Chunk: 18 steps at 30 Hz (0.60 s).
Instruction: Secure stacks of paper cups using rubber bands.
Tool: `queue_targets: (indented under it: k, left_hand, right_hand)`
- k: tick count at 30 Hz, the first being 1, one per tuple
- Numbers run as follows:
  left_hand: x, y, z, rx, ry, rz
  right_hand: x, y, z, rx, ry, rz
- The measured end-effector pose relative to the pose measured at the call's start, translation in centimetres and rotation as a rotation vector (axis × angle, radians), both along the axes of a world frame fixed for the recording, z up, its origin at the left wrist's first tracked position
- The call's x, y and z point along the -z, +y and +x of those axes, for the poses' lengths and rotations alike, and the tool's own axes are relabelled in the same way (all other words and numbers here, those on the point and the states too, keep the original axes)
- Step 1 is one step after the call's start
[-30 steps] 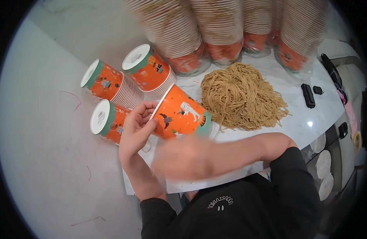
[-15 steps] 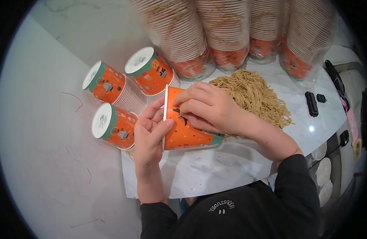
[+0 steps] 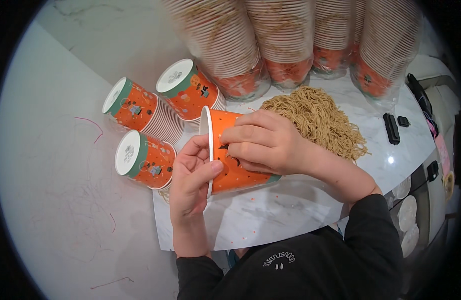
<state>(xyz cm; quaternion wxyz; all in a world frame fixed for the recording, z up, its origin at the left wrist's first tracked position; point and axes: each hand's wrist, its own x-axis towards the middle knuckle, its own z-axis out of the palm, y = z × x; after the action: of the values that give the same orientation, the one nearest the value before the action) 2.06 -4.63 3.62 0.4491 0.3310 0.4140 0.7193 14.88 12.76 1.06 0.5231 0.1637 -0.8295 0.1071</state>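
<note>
Left hand [image 3: 187, 184] closed on the rim of an orange cup [image 3: 243, 181], thumb on the outer wall, fingers at the mouth. Right hand [image 3: 270, 142]: bent fingers against the cup's side; tips partly hidden, cannot tell whether they pinch anything. Cup tipped on its side between the two, mouth toward the left palm, over the table [image 3: 290, 212]. Step, as judged: left steadies, right works at the wall. Next move would call for a firm rim and light pressure, lest the wall dent.

Left of and beyond the grip: three upturned cup stacks [image 3: 153, 161]; dark marks on the bases, too small to read. Just beyond right hand: tan strands [image 3: 323, 122], heaped. Farther off: bagged stacks [image 3: 285, 45]. Nearer than the grip: black shirt [image 3: 315, 265], arched pale lettering [image 3: 279, 256] over two short strokes. Brand on the held cup: none made out.
</note>
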Motion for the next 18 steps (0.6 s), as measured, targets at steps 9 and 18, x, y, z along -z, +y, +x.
queue_targets:
  k: [9, 18]
  left_hand:
    - [2.3, -0.7, -1.7, 0.063, -0.073, 0.087]
    - [1.0, 0.4, 0.0, -0.033, 0.064, 0.048]
  right_hand:
    - [-0.4, -0.3, 0.0, -0.131, 0.047, -0.334]
    - [-0.8, 0.1, 0.7, 0.008, -0.034, -0.313]
